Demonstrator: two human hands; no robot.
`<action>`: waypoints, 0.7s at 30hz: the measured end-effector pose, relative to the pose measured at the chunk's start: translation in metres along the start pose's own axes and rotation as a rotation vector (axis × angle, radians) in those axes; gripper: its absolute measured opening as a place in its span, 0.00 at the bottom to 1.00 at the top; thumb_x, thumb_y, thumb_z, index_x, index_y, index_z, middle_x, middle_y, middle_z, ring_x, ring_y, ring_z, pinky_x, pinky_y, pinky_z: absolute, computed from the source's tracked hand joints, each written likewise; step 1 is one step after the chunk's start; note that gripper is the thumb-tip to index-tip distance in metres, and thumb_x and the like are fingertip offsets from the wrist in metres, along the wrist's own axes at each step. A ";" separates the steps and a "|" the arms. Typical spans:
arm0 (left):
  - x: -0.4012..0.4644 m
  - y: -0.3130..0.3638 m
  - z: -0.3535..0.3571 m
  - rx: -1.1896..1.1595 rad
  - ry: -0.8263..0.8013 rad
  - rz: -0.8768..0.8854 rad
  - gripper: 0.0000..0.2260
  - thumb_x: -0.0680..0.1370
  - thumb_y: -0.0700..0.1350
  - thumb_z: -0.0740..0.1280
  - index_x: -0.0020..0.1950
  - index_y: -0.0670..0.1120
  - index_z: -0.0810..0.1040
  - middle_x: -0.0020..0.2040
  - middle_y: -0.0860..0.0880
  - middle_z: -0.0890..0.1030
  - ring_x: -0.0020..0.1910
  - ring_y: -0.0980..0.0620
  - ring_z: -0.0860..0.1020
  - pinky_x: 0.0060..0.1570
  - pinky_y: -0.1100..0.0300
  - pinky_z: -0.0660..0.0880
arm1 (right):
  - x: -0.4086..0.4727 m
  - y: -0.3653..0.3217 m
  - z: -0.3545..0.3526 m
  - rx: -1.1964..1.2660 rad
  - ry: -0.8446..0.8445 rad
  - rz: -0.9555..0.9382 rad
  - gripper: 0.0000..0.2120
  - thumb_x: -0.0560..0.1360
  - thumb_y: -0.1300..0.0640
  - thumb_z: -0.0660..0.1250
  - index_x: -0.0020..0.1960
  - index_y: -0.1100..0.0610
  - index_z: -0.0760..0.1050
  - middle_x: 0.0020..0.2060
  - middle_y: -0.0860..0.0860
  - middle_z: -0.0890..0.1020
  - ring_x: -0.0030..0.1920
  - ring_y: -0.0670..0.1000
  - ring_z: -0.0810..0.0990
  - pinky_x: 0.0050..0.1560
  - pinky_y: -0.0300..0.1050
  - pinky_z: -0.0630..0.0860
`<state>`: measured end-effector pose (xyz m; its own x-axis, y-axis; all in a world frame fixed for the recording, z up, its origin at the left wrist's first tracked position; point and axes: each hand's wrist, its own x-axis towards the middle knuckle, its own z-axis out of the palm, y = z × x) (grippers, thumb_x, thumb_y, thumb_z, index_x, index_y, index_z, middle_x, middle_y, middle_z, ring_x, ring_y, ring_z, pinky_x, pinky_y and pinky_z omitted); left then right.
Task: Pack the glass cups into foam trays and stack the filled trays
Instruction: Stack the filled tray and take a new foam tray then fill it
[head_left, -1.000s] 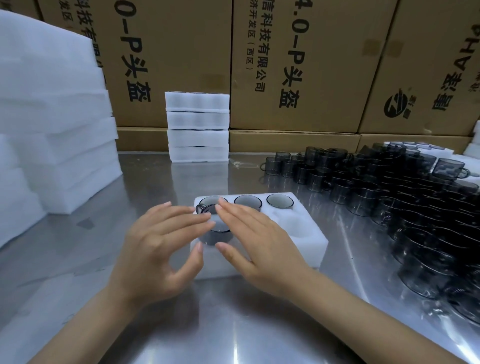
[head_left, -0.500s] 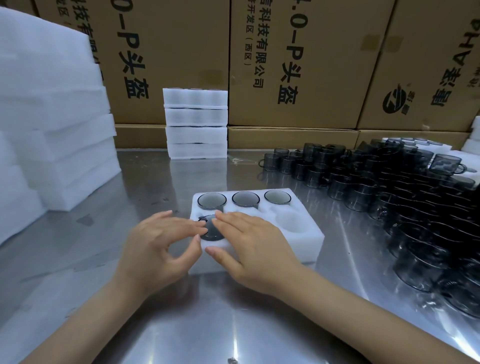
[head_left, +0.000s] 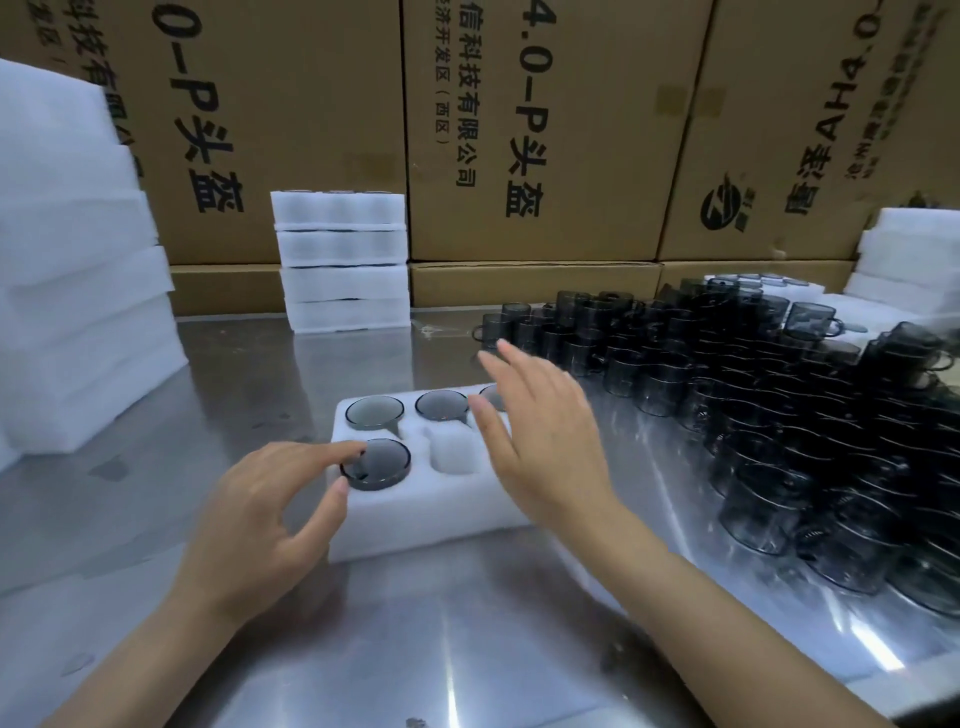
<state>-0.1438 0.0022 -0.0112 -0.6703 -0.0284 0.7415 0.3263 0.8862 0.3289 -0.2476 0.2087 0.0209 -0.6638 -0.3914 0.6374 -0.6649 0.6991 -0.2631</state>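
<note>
Head view: a seated glass cup (head_left: 378, 462) is touched by the left hand (head_left: 260, 519)'s extended fingertips; right hand (head_left: 545, 441)'s fingers are spread above the foam tray (head_left: 415, 514).

Packing warehouse: stacked cartons (head_left: 545, 130), steel table (head_left: 415, 649).

Two bare forearms entering from the bottom of the frame, no sleeves in view. Left hand (head_left: 260, 512) and right hand (head_left: 545, 441) without gloves, rings or watch; nails short, unpainted.

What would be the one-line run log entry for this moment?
white foam tray: four grey glass cups seated | left hand: fingertip on near-left cup | right hand: open
</note>
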 end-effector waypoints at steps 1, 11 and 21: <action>0.000 -0.001 0.000 -0.015 0.002 -0.001 0.15 0.74 0.52 0.59 0.55 0.51 0.80 0.51 0.64 0.78 0.50 0.61 0.75 0.51 0.66 0.69 | 0.000 0.009 -0.005 -0.069 0.039 0.103 0.23 0.81 0.45 0.52 0.74 0.52 0.62 0.74 0.49 0.62 0.73 0.51 0.58 0.73 0.54 0.51; 0.001 -0.005 0.002 -0.081 -0.011 -0.064 0.12 0.76 0.55 0.56 0.53 0.57 0.77 0.52 0.60 0.79 0.50 0.58 0.75 0.53 0.68 0.67 | -0.015 0.064 -0.034 -0.323 -0.399 0.830 0.22 0.81 0.52 0.53 0.74 0.53 0.56 0.77 0.54 0.43 0.75 0.61 0.40 0.65 0.76 0.46; 0.002 -0.004 0.004 -0.085 -0.050 -0.071 0.15 0.77 0.55 0.55 0.54 0.54 0.79 0.52 0.59 0.79 0.51 0.54 0.76 0.52 0.59 0.69 | -0.017 0.058 -0.024 -0.219 -0.326 0.517 0.19 0.81 0.51 0.55 0.71 0.54 0.64 0.73 0.53 0.58 0.70 0.56 0.54 0.60 0.52 0.67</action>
<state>-0.1488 0.0001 -0.0135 -0.7251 -0.0647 0.6856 0.3308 0.8405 0.4292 -0.2665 0.2709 0.0119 -0.9723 -0.1092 0.2067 -0.1695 0.9382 -0.3016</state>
